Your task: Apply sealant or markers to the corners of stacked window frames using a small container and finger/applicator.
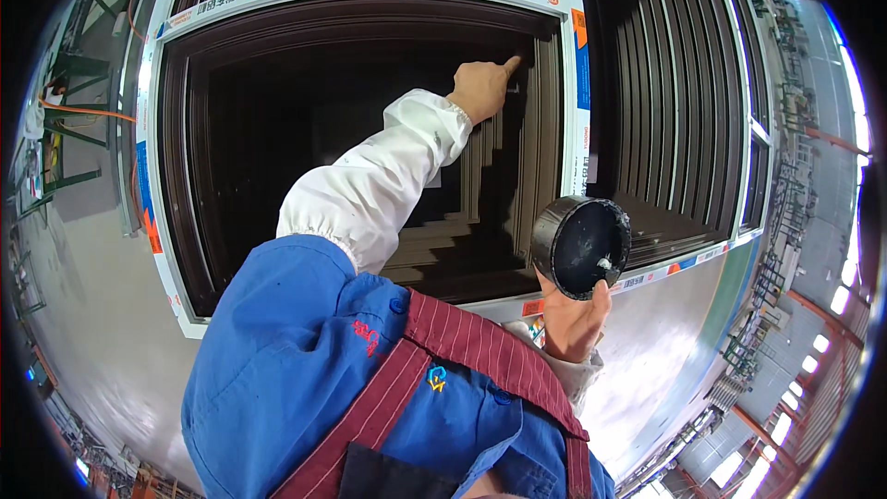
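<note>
My left hand (481,90), below a white sleeve cover, reaches across a dark brown window frame (365,9). Its index finger is stretched out at the frame's far right inner corner, while the other fingers look curled. Nothing shows in it. Whether the fingertip touches the profile, I cannot tell. My right hand (575,319) grips a round black cup (582,249) from below, at the near right corner. The cup tilts so that its dark inside shows, with a small whitish smear low in it. Some of the right fingers are hidden behind the cup.
White protective tape (581,143) with blue and orange patches covers the frame's faces. To the right lies a section of dark slatted panels (679,83). Green metal racks (83,92) stand at the left. Glossy workshop floor (111,351) surrounds the frame.
</note>
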Motion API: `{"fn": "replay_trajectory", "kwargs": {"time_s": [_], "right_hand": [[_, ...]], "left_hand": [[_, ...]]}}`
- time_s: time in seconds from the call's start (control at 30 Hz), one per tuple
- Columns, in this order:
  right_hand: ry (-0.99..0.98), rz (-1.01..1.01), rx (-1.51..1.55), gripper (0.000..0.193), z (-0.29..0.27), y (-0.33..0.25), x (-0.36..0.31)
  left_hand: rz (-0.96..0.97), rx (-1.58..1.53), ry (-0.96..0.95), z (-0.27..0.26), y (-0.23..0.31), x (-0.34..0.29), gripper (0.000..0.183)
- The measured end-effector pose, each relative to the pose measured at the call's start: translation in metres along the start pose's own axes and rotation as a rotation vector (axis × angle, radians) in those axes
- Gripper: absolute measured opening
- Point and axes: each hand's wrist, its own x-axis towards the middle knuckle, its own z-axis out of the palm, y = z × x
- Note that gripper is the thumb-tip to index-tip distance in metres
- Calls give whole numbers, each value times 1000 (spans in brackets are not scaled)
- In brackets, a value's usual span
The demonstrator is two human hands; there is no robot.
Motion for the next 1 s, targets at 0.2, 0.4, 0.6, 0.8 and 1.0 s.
{"fn": "replay_trajectory", "kwargs": {"time_s": [0.2,0.4,0.6,0.8,1.0], "right_hand": [[-27,3,21,56,0,-1,-3],[-21,-25,44,57,1,0,-6],[-118,5,50,56,-3,1,-16],[-92,-9,105,50,-16,19,-36],[-105,18,91,50,-8,19,-48]], "left_hand": [[39,55,142,-3,-28,19,58],[-42,85,124,-14,-41,-12,47],[289,-439,71,-123,20,-124,43],[744,-572,-247,-170,78,-200,41],[802,-659,-319,-162,56,-196,34]]}}
